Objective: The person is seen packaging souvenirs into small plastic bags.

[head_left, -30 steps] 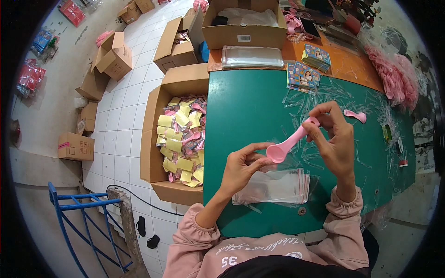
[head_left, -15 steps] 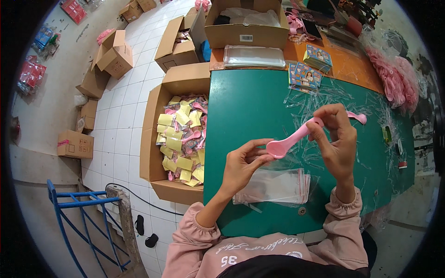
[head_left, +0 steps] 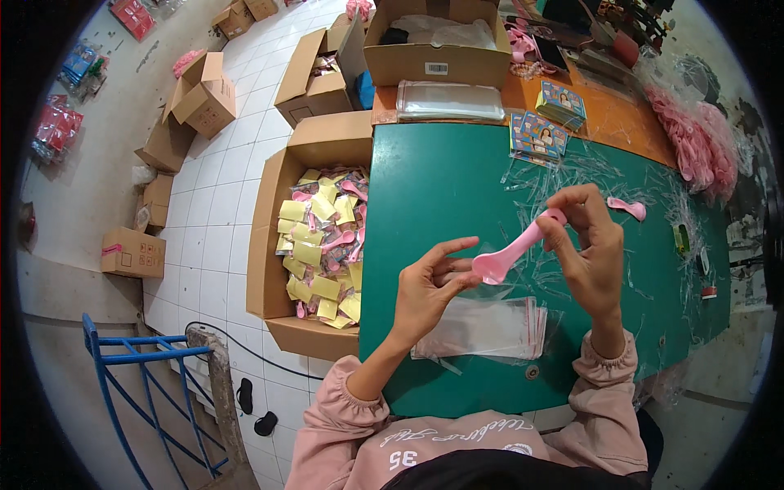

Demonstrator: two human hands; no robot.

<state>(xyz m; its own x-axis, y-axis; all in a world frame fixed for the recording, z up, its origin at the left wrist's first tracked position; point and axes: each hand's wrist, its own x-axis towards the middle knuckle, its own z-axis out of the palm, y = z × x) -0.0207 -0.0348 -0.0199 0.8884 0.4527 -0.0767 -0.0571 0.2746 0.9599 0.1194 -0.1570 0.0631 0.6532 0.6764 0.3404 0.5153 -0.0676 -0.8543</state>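
Note:
A pink plastic spoon point(head_left: 514, 251) is held up above the table, tilted with its bowl to the lower left. My right hand point(head_left: 590, 245) pinches the handle's upper end between thumb and fingers. At the bowl's edge, the thumb and a bent finger of my left hand point(head_left: 429, 290) meet the spoon, while its index finger points out free. Below my hands lies a stack of clear plastic bags point(head_left: 482, 331) on the green table point(head_left: 433, 188). Another pink spoon point(head_left: 627, 207) rests farther right.
Left of the table, a cardboard box point(head_left: 269, 237) holds many bagged pink spoons with yellow cards. Printed cards point(head_left: 539, 135), more clear bags point(head_left: 449, 100) and an open carton point(head_left: 433, 61) sit at the back. Clear plastic strips point(head_left: 588, 167) litter the right side. A blue metal frame point(head_left: 147, 351) stands lower left.
My left index finger has lifted off the spoon's bowl and straightened. My right hand has shifted slightly left, and the spoon is tilted a little more steeply.

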